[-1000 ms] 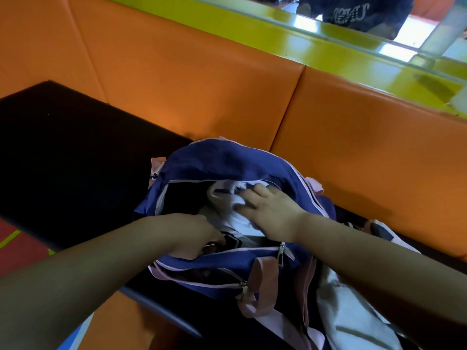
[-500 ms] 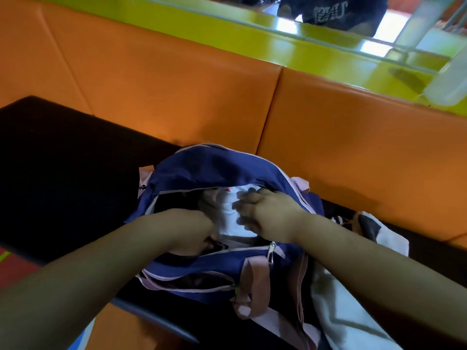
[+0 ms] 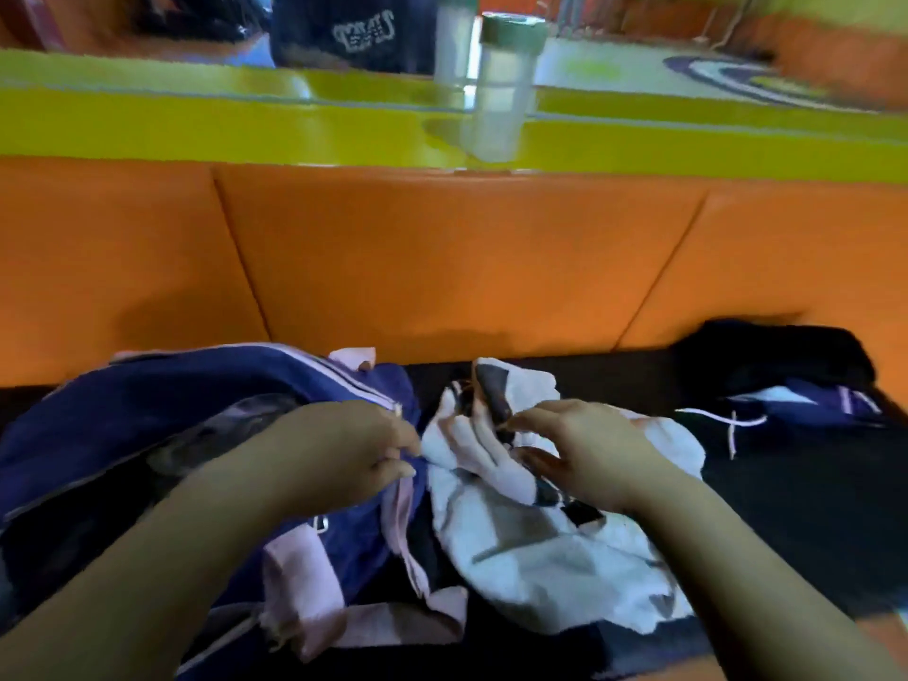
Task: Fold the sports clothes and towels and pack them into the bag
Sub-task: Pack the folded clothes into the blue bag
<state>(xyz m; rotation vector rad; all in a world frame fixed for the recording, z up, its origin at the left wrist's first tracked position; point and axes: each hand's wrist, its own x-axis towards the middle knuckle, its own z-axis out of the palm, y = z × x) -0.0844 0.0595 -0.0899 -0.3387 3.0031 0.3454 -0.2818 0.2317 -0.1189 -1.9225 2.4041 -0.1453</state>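
Moved from the pink-trimmed navy fabric bag, the right hand is spread over the crumpled white garment at centre, which is limp and probably best pinched at its corners; the grip of the left hand cannot be told.

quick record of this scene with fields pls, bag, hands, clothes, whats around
bag: navy bag with pink trim, on the black surface, left side
left hand: at the bag's right end by the zip; grip too blurred to tell
right hand: fingers spread, on the white garment
white garment: crumpled, outside the bag, just right of it
other clothes: dark pile and purple garment with a drawstring, far right, outside the bag
background: orange padding; bottle on the yellow ledge
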